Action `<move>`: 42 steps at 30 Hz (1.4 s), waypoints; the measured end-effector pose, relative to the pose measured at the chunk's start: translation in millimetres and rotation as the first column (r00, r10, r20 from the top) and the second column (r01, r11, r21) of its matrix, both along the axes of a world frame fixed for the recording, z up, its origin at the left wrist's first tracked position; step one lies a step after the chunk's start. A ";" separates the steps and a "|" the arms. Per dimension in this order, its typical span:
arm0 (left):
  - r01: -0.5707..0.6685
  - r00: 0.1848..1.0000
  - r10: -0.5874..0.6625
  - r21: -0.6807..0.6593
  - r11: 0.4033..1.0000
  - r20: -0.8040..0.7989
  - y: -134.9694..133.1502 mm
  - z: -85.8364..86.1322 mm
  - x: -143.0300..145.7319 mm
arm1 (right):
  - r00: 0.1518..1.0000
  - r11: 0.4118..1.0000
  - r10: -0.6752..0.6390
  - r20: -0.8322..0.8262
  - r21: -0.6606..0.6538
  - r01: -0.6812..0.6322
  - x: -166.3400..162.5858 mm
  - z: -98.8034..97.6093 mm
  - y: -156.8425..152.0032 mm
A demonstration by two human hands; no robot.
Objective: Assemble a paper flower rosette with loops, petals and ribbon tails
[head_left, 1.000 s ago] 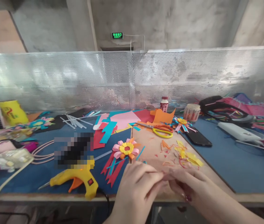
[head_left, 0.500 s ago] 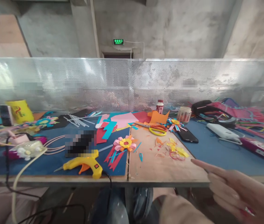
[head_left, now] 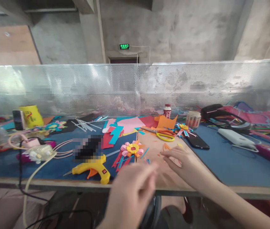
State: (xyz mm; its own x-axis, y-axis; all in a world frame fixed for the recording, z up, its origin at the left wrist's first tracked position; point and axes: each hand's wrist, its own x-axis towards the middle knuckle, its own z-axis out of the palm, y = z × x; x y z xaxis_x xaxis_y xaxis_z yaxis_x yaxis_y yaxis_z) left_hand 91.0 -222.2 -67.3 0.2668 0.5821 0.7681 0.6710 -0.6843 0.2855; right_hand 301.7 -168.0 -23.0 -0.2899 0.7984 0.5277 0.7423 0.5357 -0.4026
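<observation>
My right hand [head_left: 181, 162] reaches over the bare board, its fingers stretched out and a little bent, on or just above the orange and yellow paper scraps [head_left: 166, 146]. Nothing shows in its grip. My left hand [head_left: 133, 187] hangs at the table's front edge, smeared by motion, so its fingers cannot be made out clearly. Just beyond it lies a paper flower [head_left: 133, 149] with pink petals, a yellow centre and red and blue tails. To the left rests a yellow hot glue gun [head_left: 91, 169]. Scissors [head_left: 165, 136] with yellow and orange handles lie farther back.
A second paper flower [head_left: 183, 127] sits beside a black phone [head_left: 199, 142]. Coloured paper sheets [head_left: 129, 123], glue sticks [head_left: 84, 124], a red-capped bottle [head_left: 167, 110] and a jar [head_left: 193, 119] stand toward the back. A power strip with cables [head_left: 39, 152] lies left.
My right hand has moved left from the board's right side onto the scraps. My left hand has risen to the table edge. The whole view has shifted slightly.
</observation>
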 end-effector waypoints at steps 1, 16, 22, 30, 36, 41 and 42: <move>-0.129 0.991 0.129 -0.011 0.992 0.021 9.0 25.5 -14.8 | 0.999 0.998 0.034 0.041 0.046 -0.036 -7.6 -1.8 8.2; -0.742 0.628 0.604 -0.141 0.656 -0.490 12.9 30.6 -62.9 | 0.869 0.929 0.339 0.359 0.020 -0.370 -127.0 -7.3 54.8; -0.695 0.709 0.608 -0.209 0.688 -0.357 11.4 20.8 -76.6 | 0.776 0.894 0.387 0.497 0.002 -0.447 -137.2 -7.3 66.9; -0.453 0.854 0.513 -0.354 0.818 0.093 13.4 25.7 -88.8 | 0.818 0.860 0.488 0.304 -0.006 -0.511 -142.8 -4.0 65.7; -0.235 0.885 0.363 -0.393 0.889 0.291 28.5 45.3 -76.8 | 0.874 0.880 0.401 -0.274 -0.149 -0.450 -122.6 29.6 70.5; 0.043 0.890 0.201 -0.515 0.856 0.409 40.3 52.2 -54.9 | 0.782 0.837 0.277 -0.558 -0.259 -0.482 -117.4 39.5 60.6; 0.105 0.884 0.167 -0.533 0.839 0.436 41.1 52.1 -51.3 | 0.767 0.832 0.260 -0.587 -0.266 -0.486 -118.0 39.1 57.2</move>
State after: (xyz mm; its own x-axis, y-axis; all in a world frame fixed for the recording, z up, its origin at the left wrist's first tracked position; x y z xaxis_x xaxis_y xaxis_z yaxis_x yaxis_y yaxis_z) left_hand 39.7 -181.1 -15.2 -0.0527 0.9304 0.3628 0.3918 -0.3149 0.8645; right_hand 183.7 -110.8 16.1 -0.3893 0.8474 0.3610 0.1399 0.4418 -0.8862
